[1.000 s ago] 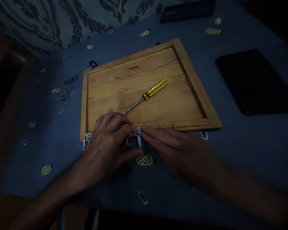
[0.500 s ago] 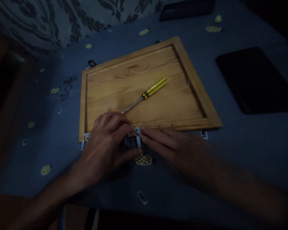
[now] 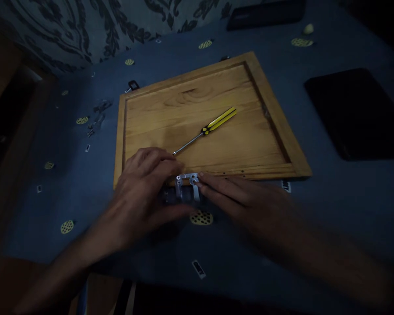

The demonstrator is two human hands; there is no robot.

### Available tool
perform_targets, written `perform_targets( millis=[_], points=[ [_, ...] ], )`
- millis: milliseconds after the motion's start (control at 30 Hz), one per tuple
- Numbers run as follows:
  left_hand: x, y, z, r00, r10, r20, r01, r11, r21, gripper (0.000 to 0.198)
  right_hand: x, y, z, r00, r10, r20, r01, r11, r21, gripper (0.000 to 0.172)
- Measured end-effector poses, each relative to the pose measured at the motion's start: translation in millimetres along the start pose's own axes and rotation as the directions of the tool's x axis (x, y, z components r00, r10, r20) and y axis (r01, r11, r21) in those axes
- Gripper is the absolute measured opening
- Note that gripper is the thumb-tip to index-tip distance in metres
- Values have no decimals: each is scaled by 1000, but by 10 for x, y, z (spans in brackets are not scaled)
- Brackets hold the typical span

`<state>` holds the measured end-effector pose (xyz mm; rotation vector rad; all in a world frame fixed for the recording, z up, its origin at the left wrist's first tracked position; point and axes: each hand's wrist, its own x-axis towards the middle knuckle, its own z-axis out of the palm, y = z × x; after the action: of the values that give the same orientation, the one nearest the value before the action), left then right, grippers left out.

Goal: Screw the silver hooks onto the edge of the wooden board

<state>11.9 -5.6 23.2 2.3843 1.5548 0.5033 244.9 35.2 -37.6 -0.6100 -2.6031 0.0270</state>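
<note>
Currently, we list: one metal fitting (image 3: 196, 191), at the near edge of our panel (image 3: 157, 122); our left hand (image 3: 141, 188), curled beside it; our right hand (image 3: 241, 194), fingertips at its right end; either grip, we cannot tell; one screwdriver (image 3: 220, 120), lying on the panel, tip close by the left hand; loose metal bits (image 3: 102, 106), left; one black slab (image 3: 354, 113), right.
</note>
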Motion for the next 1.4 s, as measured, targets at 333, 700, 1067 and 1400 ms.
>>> perform_targets(
  millis=[333, 700, 1067, 1400],
  points=[
    [-42, -31, 21, 998, -13, 60, 12, 1000, 20, 53, -60, 21, 8, 999, 0, 34, -1, 1000, 25, 57],
    [-52, -126, -163, 999, -43, -8, 43, 999, 31, 54, -165, 60, 66, 1000, 23, 15, -24, 997, 76, 54],
    [-61, -84, -78, 990, -43, 132, 40, 999, 26, 56, -205, 64, 96, 999, 50, -9, -49, 994, 100, 57],
    [-69, -97, -45, 992, -27, 124, 25, 999, 22, 56, -144, 47, 55, 1000, 17, -1, -17, 998, 56, 54]
  ],
)
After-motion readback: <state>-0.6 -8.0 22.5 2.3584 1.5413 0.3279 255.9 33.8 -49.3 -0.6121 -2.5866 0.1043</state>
